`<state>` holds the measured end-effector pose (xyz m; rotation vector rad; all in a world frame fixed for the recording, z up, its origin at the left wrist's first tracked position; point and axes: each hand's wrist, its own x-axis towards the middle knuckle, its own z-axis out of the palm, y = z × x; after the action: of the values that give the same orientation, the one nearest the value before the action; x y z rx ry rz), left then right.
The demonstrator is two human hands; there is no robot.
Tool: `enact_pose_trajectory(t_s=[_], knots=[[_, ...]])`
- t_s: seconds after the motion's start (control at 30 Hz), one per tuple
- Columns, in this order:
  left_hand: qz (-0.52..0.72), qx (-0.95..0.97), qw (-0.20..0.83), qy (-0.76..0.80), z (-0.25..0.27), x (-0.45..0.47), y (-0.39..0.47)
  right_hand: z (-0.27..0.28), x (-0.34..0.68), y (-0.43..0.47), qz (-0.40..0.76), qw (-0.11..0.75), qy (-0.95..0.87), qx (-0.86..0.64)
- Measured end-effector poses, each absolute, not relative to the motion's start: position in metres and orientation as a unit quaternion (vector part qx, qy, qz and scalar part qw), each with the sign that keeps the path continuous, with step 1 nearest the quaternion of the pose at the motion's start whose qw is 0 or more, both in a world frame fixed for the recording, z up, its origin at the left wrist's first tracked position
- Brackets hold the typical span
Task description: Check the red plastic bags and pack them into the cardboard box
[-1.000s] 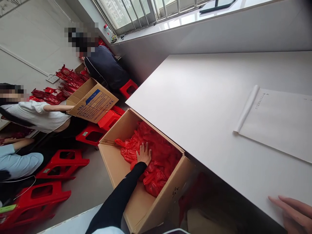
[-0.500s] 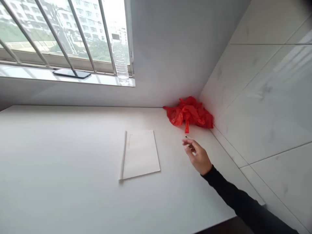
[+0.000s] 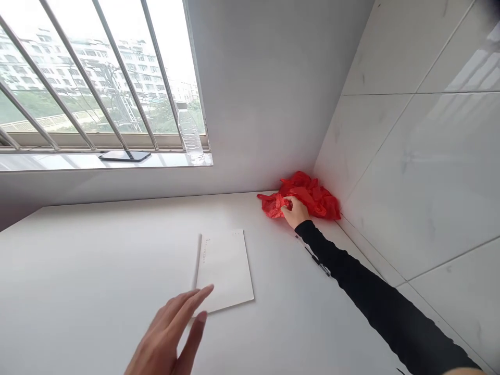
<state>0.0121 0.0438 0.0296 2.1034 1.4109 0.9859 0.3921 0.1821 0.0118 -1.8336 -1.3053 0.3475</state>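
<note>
My right hand (image 3: pixel 296 211), in a black sleeve, reaches to the crumpled red plastic bag (image 3: pixel 326 200) in the corner of the table. Its thumb and fingers are curled together on the near left part of the bag. Fingers stretched and thumb apart, my left hand (image 3: pixel 170 328) hovers at the lower left corner of a white notebook (image 3: pixel 224 271), holding nothing. The notebook lies flat with a small column of marks near its left edge. A dark pen (image 3: pixel 318 262) lies on the table, partly behind my right sleeve.
The white table (image 3: pixel 97 271) meets a grey wall and a tiled wall (image 3: pixel 441 192) at the right. On the sill of the barred window lie a phone (image 3: pixel 125 155) and a clear plastic bottle (image 3: pixel 190 136), standing upright. A small dark object (image 3: pixel 297 237) sits near the pen.
My right hand has moved forward onto the red bag and closed on it. My left hand has come into view from below. The camera has tilted up, and the pen now shows.
</note>
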Motion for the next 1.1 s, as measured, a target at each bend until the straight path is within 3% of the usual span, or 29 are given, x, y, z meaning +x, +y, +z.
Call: enact_pose_trajectory(t_s=[0.17,0.33,0.47,0.7,1.1], knots=[[0.292,0.768,0.305,0.483,0.034,0.084,0.051,0.009,0.378,0.085,0.204,0.459,-0.538,-0.677],[0.326,0.796,0.271,0.432,0.017,0.142,0.049,0.008,0.37,-0.028,0.285,0.469,-0.544,-0.635],[0.271,0.835,0.286,0.385,0.002,0.174,0.037,0.011,0.384,-0.085,0.31,0.451,-0.549,-0.631],[0.245,0.84,0.317,0.366,0.003,0.186,-0.007,0.007,0.383,-0.103,0.073,0.39,-0.652,-0.647],[0.34,0.745,0.304,0.486,0.008,0.137,-0.037,0.014,0.387,-0.108,0.157,0.419,-0.603,-0.661]])
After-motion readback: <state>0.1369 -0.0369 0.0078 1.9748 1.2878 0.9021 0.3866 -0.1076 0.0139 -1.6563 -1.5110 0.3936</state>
